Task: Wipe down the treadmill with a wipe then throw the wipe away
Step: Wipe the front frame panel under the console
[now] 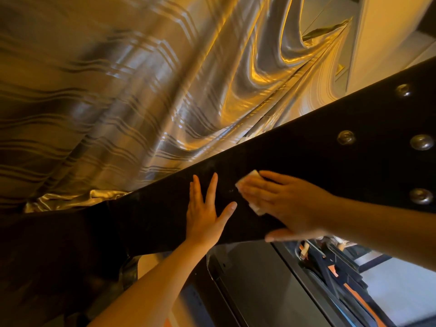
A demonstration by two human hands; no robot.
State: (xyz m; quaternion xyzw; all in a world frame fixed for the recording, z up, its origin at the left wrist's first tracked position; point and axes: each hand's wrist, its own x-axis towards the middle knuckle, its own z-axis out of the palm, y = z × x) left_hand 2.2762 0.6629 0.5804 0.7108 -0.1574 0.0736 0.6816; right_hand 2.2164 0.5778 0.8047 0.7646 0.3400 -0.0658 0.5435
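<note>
a shiny striped curtain [132,95] fills the upper left, hanging in deep folds lit gold (its hem bunches in a crumpled heap at its lower left). right of the curtain stands a pale wall or cabinet panel [387,36]. far below the curtain, at lower right, lies pale grey floor [398,286].

Two bare forearms — no sleeves, no jewellery
</note>
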